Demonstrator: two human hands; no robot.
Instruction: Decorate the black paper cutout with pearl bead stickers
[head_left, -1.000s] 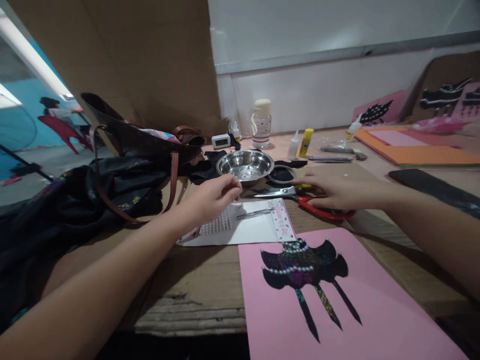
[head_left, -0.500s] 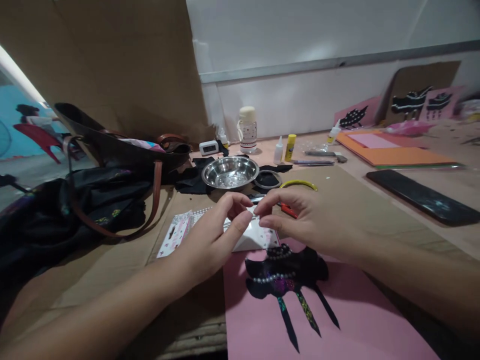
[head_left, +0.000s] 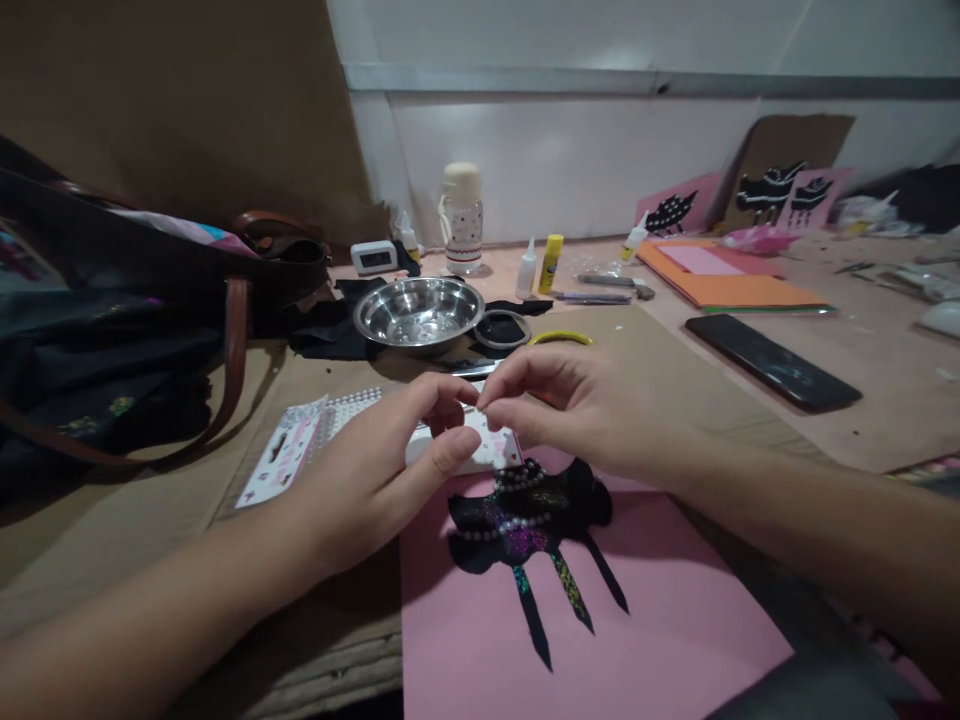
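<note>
My left hand (head_left: pixel 405 450) and my right hand (head_left: pixel 559 400) meet above a white card (head_left: pixel 469 455), fingertips close together. Thumb and forefinger of my right hand are pinched; whatever they hold is too small to make out. The fingers of my left hand curl in, its tips by the right ones, the thumb a little lower; anything in them is hidden. Below lies a pink sheet (head_left: pixel 637 640) with a black cut-out (head_left: pixel 555 505) decorated with rows of pearl beads and glittery strips. Beside my left hand lies a sheet of pearl stickers (head_left: pixel 345 415) with a printed header card (head_left: pixel 281 455).
Behind my hands stand a steel bowl (head_left: pixel 418 315), a grey ring (head_left: pixel 501 330) and yellow-handled scissors (head_left: pixel 562 338). Farther back are a bottle (head_left: pixel 461 220), a glue bottle (head_left: pixel 527 272) and a glue stick (head_left: pixel 551 265). A phone (head_left: pixel 772 360) lies right, a bag (head_left: pixel 150 260) left.
The view has turned right, so things appear farther left. My hands stay close together over the white card, the right fingertips now pinched tighter.
</note>
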